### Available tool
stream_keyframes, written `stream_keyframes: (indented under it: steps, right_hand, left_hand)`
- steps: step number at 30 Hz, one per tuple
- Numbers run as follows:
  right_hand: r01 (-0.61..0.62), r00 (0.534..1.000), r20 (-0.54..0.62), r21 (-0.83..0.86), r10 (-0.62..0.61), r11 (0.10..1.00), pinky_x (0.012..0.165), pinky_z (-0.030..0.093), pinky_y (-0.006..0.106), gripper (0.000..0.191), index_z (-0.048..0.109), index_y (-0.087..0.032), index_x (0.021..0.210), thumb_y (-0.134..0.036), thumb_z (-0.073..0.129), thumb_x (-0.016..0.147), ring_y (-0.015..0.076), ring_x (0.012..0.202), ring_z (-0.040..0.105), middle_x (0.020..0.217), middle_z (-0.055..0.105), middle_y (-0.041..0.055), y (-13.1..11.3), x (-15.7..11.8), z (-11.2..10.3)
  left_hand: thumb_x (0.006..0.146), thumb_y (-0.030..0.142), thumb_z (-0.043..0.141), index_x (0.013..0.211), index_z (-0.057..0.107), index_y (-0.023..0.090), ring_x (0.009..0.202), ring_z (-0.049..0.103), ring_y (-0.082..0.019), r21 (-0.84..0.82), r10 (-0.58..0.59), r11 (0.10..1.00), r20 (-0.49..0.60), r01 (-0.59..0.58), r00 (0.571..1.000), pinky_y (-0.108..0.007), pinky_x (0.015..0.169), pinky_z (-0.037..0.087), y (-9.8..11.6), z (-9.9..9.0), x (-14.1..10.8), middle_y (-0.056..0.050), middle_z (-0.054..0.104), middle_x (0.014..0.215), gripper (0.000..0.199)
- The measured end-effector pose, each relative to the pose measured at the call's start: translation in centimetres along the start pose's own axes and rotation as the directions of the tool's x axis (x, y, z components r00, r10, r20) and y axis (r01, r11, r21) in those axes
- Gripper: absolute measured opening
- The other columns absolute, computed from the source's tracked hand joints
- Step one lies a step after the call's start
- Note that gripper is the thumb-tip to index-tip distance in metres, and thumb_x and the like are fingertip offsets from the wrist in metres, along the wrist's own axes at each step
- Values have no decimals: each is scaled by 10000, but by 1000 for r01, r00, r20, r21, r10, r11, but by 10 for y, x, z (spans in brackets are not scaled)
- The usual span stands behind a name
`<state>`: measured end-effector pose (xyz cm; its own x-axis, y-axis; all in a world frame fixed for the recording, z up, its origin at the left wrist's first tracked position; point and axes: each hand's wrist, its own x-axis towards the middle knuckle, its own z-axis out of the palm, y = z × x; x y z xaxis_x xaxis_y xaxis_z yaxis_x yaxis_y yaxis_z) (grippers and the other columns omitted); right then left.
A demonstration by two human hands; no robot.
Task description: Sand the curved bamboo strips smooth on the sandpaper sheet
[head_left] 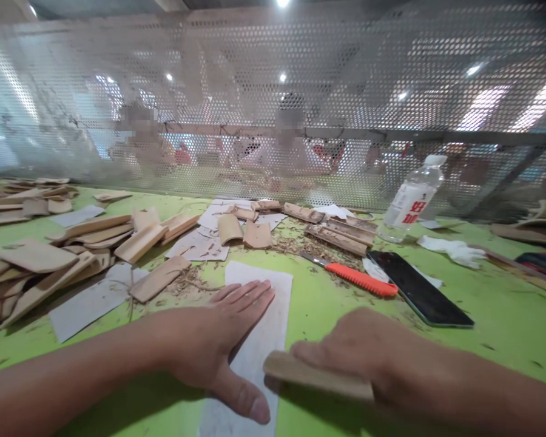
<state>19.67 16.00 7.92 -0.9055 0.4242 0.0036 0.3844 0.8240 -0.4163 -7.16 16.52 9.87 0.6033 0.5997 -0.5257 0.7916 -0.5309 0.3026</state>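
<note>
1. Slip hazard: my left hand (209, 346) lies flat, fingers extended and thumb spread, on the white paper strip (279, 297), lower centre of the frame. Light or uneven pressure could let the strip skid or crease.
2. Edge hazard: my right hand (373, 346) has its fingers closed around the curved tan wooden piece (318, 376), lower right of centre. A low stroke could catch the strip's edge or my left thumb.
3. Debris hazard: brown crumbs (295, 244) could smudge the strip.
4. Appearance: strip pale, long, faintly marked; piece smooth-looking, round-ended, slightly blurred; contact between them unclear.
</note>
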Motion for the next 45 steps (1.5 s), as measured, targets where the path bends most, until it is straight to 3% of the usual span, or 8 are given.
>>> stream_keyframes:
  steps: [6, 9, 15, 20, 25, 28, 33, 45]
  right_hand:
    - [89, 996, 21, -2, -89, 996, 481, 262, 285, 266, 667, -212, 1203, -266, 518, 989, 135, 500, 469, 646, 652, -15, -4, 1, 4]
    - [-16, 997, -71, -68, 11, 998, 493, 270, 271, 205, 693, -204, 1020, -239, 493, 992, 127, 515, 486, 647, 648, -11, 1, 0, 6]
    - [-35, 999, 0, -54, 35, 998, 507, 289, 260, 178, 683, -197, 978, -243, 512, 982, 112, 518, 501, 651, 650, -19, -4, -2, 8]
    - [81, 996, -25, -154, -85, 985, 483, 235, 293, 331, 643, -212, 1276, -264, 537, 967, 136, 508, 453, 638, 658, -21, -3, -4, 14]
    - [-248, 919, -293, 94, 265, 964, 568, 360, 274, 230, 719, -234, 1002, -373, 537, 989, 167, 624, 549, 735, 682, 24, 27, 0, 9]
    - [-271, 839, -273, 540, 470, 797, 534, 353, 266, 450, 580, -212, 744, -584, 517, 988, 139, 557, 456, 644, 553, -1, 33, 8, 10]
    - [-138, 839, -11, 963, 543, 233, 426, 97, 212, 591, 326, -243, 667, -704, 653, 840, 61, 460, 102, 544, 220, -121, 30, 19, 22]
    - [-138, 828, 21, 976, 560, 168, 429, 84, 216, 527, 380, -224, 664, -628, 666, 845, 54, 457, 107, 533, 274, -111, 31, 20, 22]
  left_hand:
    - [741, 859, 615, 1628, -61, 124, 1532, -70, -348, 10, -1, 1000, -14, 1, 1000, -516, 1238, 119, -2, 2, 0, -130, -168, 1622, 1336]
    - [741, 889, 591, 1631, -55, 127, 1531, -86, -346, -3, -11, 1000, -9, 11, 1000, -509, 1241, 106, -1, 2, 0, -121, -178, 1626, 1338]
    - [752, 857, 613, 1627, -47, 96, 1533, -78, -356, -6, -1, 1000, -26, 1, 1000, -521, 1240, 112, -3, 2, 0, -137, -156, 1632, 1334]
    - [743, 853, 616, 1627, -52, 103, 1532, -63, -370, 7, 8, 1000, -36, -8, 999, -527, 1233, 132, -4, 3, 1, -162, -159, 1622, 1338]
    - [747, 857, 618, 1628, -73, 124, 1535, -66, -366, -8, 15, 1000, -41, -15, 999, -515, 1242, 104, -6, 3, 0, -138, -173, 1632, 1338]
    - [742, 865, 615, 1633, -65, 135, 1536, -65, -367, -27, 25, 999, -49, -27, 998, -524, 1241, 112, -7, 4, 0, -130, -166, 1638, 1338]
    - [732, 883, 599, 1639, -38, 154, 1532, -59, -383, -53, 35, 998, -66, -39, 997, -556, 1230, 130, -8, 5, 0, -142, -144, 1640, 1326]
    - [738, 903, 573, 1627, -76, 153, 1534, -71, -356, -31, 12, 999, -43, -13, 999, -523, 1238, 128, -5, 2, 0, -125, -167, 1631, 1333]
